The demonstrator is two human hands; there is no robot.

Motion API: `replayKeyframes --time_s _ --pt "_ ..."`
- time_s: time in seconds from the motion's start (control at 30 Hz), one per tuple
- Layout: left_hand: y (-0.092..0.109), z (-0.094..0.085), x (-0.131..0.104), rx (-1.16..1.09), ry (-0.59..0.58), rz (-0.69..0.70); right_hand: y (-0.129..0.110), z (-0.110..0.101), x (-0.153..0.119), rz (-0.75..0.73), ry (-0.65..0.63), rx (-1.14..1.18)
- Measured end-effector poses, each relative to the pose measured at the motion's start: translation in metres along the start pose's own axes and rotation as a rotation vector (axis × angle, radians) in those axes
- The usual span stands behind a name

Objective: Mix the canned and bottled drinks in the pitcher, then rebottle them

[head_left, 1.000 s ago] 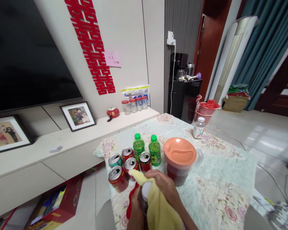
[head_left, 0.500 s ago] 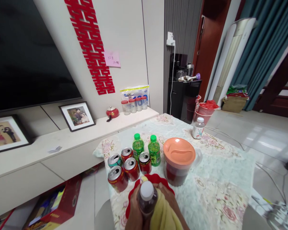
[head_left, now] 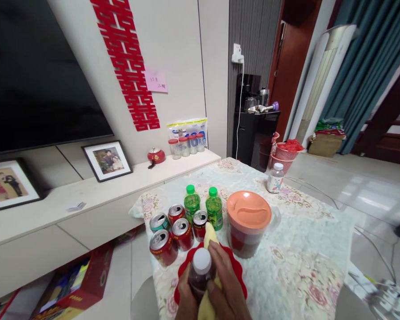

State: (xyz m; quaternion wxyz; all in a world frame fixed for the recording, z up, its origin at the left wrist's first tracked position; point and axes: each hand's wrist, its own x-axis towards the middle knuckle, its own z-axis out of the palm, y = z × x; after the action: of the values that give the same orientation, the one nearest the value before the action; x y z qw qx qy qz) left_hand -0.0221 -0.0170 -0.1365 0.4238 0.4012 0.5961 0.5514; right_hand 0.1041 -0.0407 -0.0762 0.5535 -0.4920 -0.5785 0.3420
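A dark bottle with a white cap stands upright above a red scalloped plate. My left hand wraps round the bottle from the left. My right hand is closed on a yellow cloth, pressing it to the bottle's right side; one end of the cloth pokes up past the fingers. Just beyond stand several opened drink cans and two green bottles. To the right is a clear pitcher with an orange lid, holding dark liquid.
A flowered tablecloth covers the table. At its far right side stands a white-capped bottle. Along the wall, a white cabinet carries framed photos, a red pot and red-lidded jars. Cables lie on the floor at right.
My right hand has turned over the bottle's side, with its back now showing. The yellow cloth has shifted from hanging at the right to sticking up between hand and bottle.
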Motion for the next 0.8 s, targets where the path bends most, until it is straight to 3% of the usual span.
replayKeyframes --time_s 0.1,0.2,0.37,0.57,0.7,0.8 --pt "0.002 -0.002 -0.020 0.025 -0.065 0.118 0.008 -0.001 0.005 0.190 0.052 0.114" --pt "0.020 -0.006 -0.025 0.014 -0.176 0.173 0.015 -0.003 0.013 0.338 0.045 0.231" --pt "0.049 -0.015 -0.013 0.142 -0.250 0.226 0.020 -0.002 0.023 0.385 0.025 0.314" --pt "0.041 -0.011 -0.011 0.130 -0.313 0.359 0.028 -0.003 0.010 0.508 0.095 0.435" --pt "0.033 -0.001 -0.017 0.083 -0.252 0.261 0.023 -0.001 -0.002 0.362 0.225 0.295" --pt "0.035 0.002 -0.018 0.050 -0.248 0.249 0.019 0.000 0.000 0.240 0.212 0.200"
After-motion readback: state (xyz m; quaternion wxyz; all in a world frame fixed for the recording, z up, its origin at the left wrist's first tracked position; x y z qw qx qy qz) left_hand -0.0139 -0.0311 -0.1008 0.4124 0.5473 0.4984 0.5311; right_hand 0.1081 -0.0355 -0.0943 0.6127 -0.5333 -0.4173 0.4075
